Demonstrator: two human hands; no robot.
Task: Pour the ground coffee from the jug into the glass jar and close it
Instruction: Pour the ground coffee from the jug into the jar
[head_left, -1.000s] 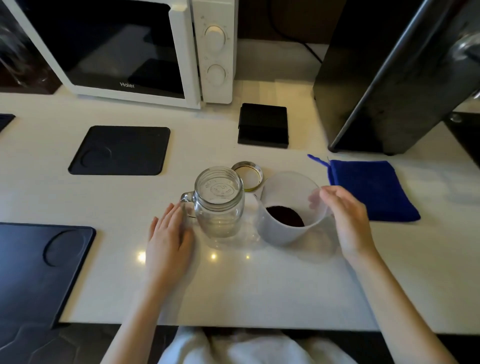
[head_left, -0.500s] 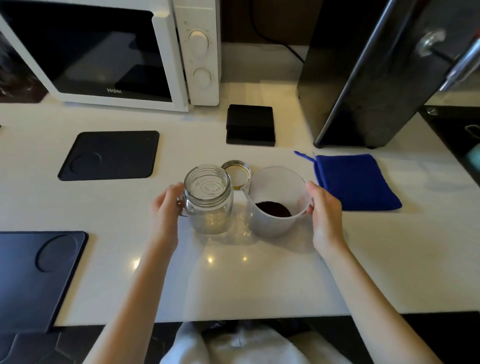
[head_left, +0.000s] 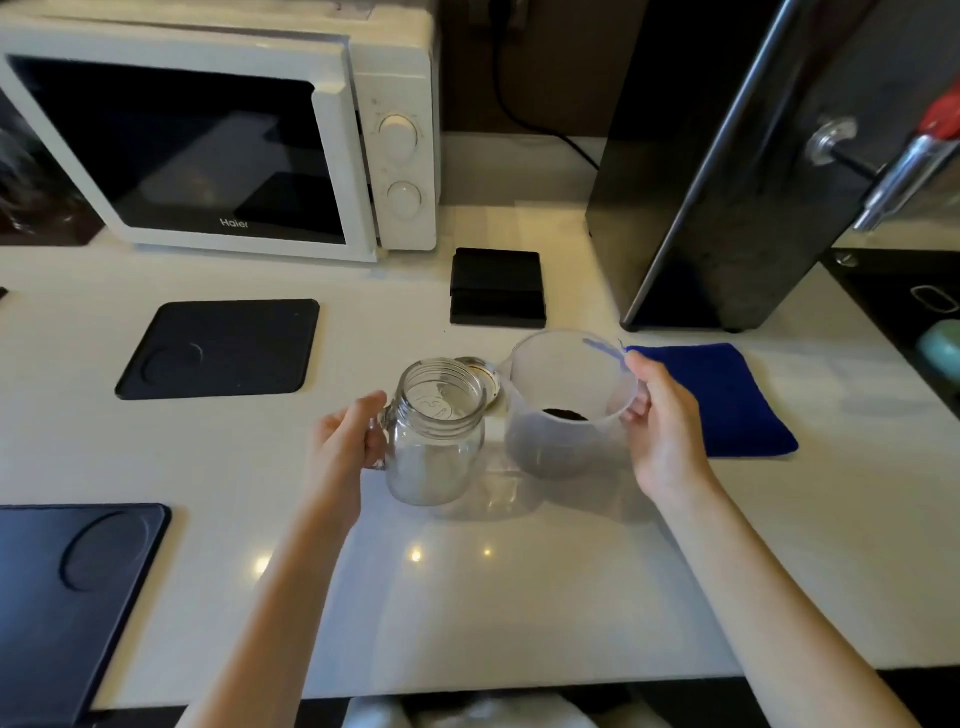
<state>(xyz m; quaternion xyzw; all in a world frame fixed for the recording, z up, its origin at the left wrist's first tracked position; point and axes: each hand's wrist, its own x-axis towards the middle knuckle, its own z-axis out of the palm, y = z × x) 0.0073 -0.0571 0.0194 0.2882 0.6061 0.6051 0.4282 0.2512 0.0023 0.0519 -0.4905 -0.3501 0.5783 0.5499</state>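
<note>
Left hand (head_left: 345, 441) closed on jar (head_left: 436, 434) handle, right hand (head_left: 660, 421) gripping jug (head_left: 566, 405) right of jar, lid (head_left: 483, 371) behind jar

One glass jar (head_left: 435, 431), one jug (head_left: 566, 405), one lid (head_left: 485, 371), one microwave (head_left: 223, 140), one blue cloth (head_left: 727, 400), two dark mats (head_left: 221, 348), two hands (head_left: 345, 441)

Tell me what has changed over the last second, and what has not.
The left hand, flat on the counter a second ago, has taken hold of the glass jar by its handle. The right hand has closed on the jug and appears to have lifted it slightly. The jar remains empty and upright, the coffee sits in the jug, and the lid lies behind the jar.
</note>
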